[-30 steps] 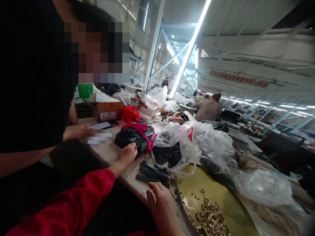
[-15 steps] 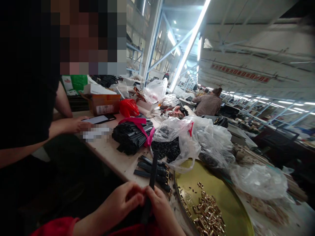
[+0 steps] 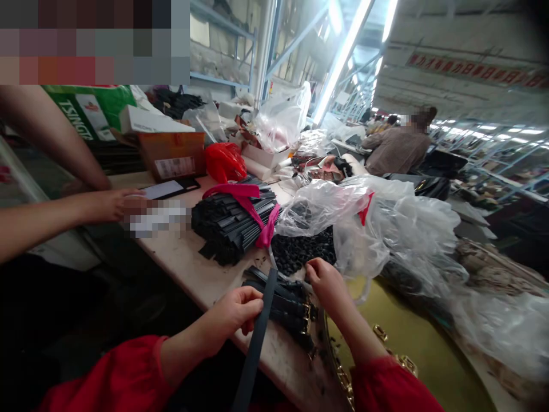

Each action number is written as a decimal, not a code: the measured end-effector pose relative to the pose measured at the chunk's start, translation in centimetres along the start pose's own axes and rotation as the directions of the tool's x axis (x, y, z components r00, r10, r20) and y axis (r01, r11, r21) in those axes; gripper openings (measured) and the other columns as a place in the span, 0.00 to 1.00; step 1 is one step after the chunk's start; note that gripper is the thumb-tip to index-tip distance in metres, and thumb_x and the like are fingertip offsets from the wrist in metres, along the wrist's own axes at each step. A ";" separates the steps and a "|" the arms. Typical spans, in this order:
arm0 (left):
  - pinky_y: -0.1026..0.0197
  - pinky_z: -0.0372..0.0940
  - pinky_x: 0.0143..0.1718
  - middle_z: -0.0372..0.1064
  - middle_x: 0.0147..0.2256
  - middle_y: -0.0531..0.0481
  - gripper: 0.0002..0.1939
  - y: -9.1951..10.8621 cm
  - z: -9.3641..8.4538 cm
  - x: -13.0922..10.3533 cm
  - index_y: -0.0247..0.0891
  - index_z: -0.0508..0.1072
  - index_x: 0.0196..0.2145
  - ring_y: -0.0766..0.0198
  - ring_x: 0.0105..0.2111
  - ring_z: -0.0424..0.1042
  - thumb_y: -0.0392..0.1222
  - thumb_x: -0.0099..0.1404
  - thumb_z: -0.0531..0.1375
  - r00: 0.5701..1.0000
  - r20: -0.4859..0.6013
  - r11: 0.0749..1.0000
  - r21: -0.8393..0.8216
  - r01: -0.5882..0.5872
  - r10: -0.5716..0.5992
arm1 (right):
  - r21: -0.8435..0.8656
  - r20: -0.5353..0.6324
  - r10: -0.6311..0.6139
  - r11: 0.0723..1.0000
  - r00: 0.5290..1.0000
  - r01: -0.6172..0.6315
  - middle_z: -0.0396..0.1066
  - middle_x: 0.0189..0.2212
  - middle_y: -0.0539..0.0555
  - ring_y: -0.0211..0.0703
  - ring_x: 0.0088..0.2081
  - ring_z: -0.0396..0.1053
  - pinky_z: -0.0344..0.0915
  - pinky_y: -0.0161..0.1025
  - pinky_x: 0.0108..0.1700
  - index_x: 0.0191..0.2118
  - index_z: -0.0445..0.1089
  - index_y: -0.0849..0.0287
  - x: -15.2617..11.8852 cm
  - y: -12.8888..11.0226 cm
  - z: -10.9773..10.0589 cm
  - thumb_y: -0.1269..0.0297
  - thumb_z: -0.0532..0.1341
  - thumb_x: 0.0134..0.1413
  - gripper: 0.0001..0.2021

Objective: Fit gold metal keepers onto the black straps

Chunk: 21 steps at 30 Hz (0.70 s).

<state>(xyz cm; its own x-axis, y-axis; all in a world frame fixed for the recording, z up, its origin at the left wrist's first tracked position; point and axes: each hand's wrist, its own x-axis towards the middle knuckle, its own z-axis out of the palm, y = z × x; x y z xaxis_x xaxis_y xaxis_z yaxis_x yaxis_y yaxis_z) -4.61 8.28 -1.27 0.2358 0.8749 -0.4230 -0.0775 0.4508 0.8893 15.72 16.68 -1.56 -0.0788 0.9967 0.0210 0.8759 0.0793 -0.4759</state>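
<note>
My left hand (image 3: 238,312) is closed on a long flat black strap (image 3: 258,337), which slants up past the table edge. My right hand (image 3: 323,279) reaches to a heap of small black loops (image 3: 300,252) at the mouth of a clear plastic bag. Its fingers are pinched together at the heap's near edge, and what they hold, if anything, is too small to make out. Between the hands lie several black straps with gold buckles (image 3: 306,317). A bundle of black strips (image 3: 234,223) tied with a pink band rests just beyond.
At right is a round gold tray (image 3: 429,343) with gold buckles, partly covered by my right arm. Clear plastic bags (image 3: 412,229) are piled behind it. A co-worker's hand (image 3: 114,203) rests by a phone (image 3: 165,189) at left, near a cardboard box (image 3: 174,157) and red bag (image 3: 225,162).
My right hand has let go of the strap and moved forward to the black loops. My left hand still holds the strap. The view has shifted.
</note>
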 end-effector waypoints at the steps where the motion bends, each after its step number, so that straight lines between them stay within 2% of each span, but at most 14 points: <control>1: 0.70 0.50 0.17 0.62 0.18 0.59 0.11 0.0 -0.1 0.3 0.33 0.67 0.27 0.75 0.15 0.55 0.45 0.50 0.58 1.000 -0.007 1.000 0.010 0.012 -0.012 | -0.040 -0.004 0.005 0.999 1.000 -0.005 0.70 0.29 0.55 0.44 0.34 0.67 0.55 0.36 0.32 0.29 0.67 0.59 1.2 0.2 0.5 0.64 0.54 0.52 0.08; 4: 0.70 0.50 0.17 0.62 0.18 0.59 0.11 -0.1 -0.1 0.9 0.33 0.66 0.28 0.75 0.16 0.56 0.44 0.50 0.56 0.998 -0.031 0.998 0.043 0.050 -0.048 | -0.025 0.036 0.023 0.999 0.999 -0.022 0.68 0.26 0.54 0.44 0.30 0.66 0.53 0.36 0.30 0.25 0.66 0.59 3.3 0.2 2.4 0.68 0.59 0.47 0.03; 7: 0.70 0.52 0.19 0.61 0.18 0.59 0.09 0.0 0.1 1.0 0.34 0.66 0.28 0.74 0.18 0.58 0.42 0.49 0.55 0.997 -0.041 0.997 0.043 0.066 -0.065 | 0.035 0.037 0.016 0.999 0.999 -0.017 0.67 0.28 0.53 0.42 0.31 0.65 0.53 0.36 0.31 0.24 0.66 0.58 3.6 0.3 3.2 0.71 0.61 0.43 0.03; 10: 0.69 0.56 0.21 0.63 0.20 0.58 0.07 0.3 0.3 0.6 0.37 0.63 0.28 0.71 0.20 0.62 0.40 0.51 0.52 0.995 -0.029 0.996 0.002 0.094 -0.094 | 0.148 0.033 0.013 0.989 0.999 -0.018 0.67 0.27 0.52 0.41 0.31 0.65 0.56 0.36 0.32 0.23 0.65 0.58 2.6 0.4 2.7 0.69 0.61 0.44 0.04; 12: 0.69 0.55 0.21 0.64 0.21 0.57 0.07 0.6 0.5 0.1 0.37 0.62 0.30 0.71 0.19 0.61 0.39 0.52 0.50 0.997 0.007 0.997 0.018 0.073 -0.073 | 0.239 0.052 0.011 0.971 0.999 -0.023 0.68 0.25 0.51 0.40 0.29 0.66 0.59 0.35 0.31 0.25 0.65 0.59 1.1 0.3 2.1 0.62 0.58 0.49 0.07; 13: 0.69 0.54 0.20 0.64 0.22 0.56 0.07 0.7 0.5 0.0 0.36 0.62 0.31 0.72 0.18 0.59 0.39 0.53 0.50 0.999 0.022 0.998 0.041 0.037 -0.038 | 0.352 0.075 0.023 0.935 0.997 -0.048 0.68 0.25 0.51 0.39 0.28 0.66 0.60 0.35 0.30 0.27 0.65 0.59 0.1 0.2 1.8 0.59 0.57 0.51 0.10; 14: 0.69 0.52 0.19 0.63 0.22 0.57 0.08 0.8 0.5 -0.2 0.36 0.63 0.32 0.73 0.17 0.57 0.40 0.54 0.50 0.999 0.031 0.998 0.069 -0.013 0.011 | 0.514 0.110 0.048 0.852 0.993 -0.098 0.70 0.25 0.51 0.38 0.27 0.67 0.61 0.35 0.29 0.29 0.66 0.60 -1.0 -0.1 1.6 0.55 0.56 0.51 0.12; 15: 0.69 0.50 0.18 0.62 0.21 0.57 0.09 0.9 0.6 -0.4 0.35 0.63 0.33 0.73 0.16 0.55 0.42 0.56 0.50 0.997 0.033 0.993 0.096 -0.069 0.066 | 0.690 0.161 0.080 0.703 0.984 -0.171 0.70 0.27 0.51 0.37 0.26 0.67 0.62 0.34 0.28 0.31 0.66 0.59 -2.2 -0.4 1.4 0.53 0.58 0.50 0.13; 16: 0.69 0.49 0.18 0.60 0.21 0.58 0.11 0.9 0.6 -0.5 0.35 0.64 0.34 0.74 0.16 0.53 0.44 0.57 0.51 0.992 0.031 0.984 0.126 -0.125 0.122 | 0.836 0.226 0.107 0.489 0.968 -0.249 0.71 0.27 0.51 0.36 0.26 0.67 0.62 0.33 0.28 0.33 0.67 0.59 -3.4 -0.8 1.2 0.53 0.61 0.47 0.14; 18: 0.69 0.49 0.19 0.57 0.20 0.59 0.14 0.8 0.8 -0.9 0.34 0.64 0.35 0.72 0.18 0.53 0.49 0.59 0.51 0.975 0.035 0.952 0.211 -0.220 0.217 | 0.931 0.354 0.122 0.045 0.927 -0.362 0.71 0.27 0.49 0.34 0.25 0.67 0.63 0.31 0.27 0.37 0.68 0.58 -5.7 -1.7 1.0 0.57 0.68 0.38 0.18; 19: 0.68 0.51 0.20 0.57 0.21 0.59 0.15 0.7 1.0 -1.1 0.34 0.65 0.34 0.72 0.19 0.55 0.50 0.59 0.52 0.965 0.041 0.930 0.261 -0.259 0.258 | 0.918 0.396 0.122 -0.086 0.910 -0.388 0.70 0.25 0.47 0.32 0.24 0.66 0.63 0.30 0.26 0.37 0.69 0.57 -6.7 -2.3 0.9 0.59 0.70 0.34 0.20; 21: 0.67 0.54 0.24 0.59 0.22 0.57 0.13 0.6 1.3 -1.8 0.35 0.65 0.30 0.70 0.23 0.58 0.49 0.60 0.53 0.944 0.038 0.868 0.384 -0.316 0.327 | 0.893 0.425 0.132 -0.224 0.896 -0.391 0.70 0.24 0.46 0.30 0.23 0.65 0.63 0.27 0.26 0.36 0.70 0.58 -8.3 -3.3 0.7 0.62 0.72 0.32 0.20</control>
<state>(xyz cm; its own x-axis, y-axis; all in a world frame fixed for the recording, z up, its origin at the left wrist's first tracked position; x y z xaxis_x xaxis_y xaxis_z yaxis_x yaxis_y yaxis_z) -3.85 6.74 0.24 0.2342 0.9668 -0.1021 0.2306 0.0468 0.9719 13.15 8.09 -0.78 -0.1572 0.8949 -0.4176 -0.5904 -0.4242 -0.6867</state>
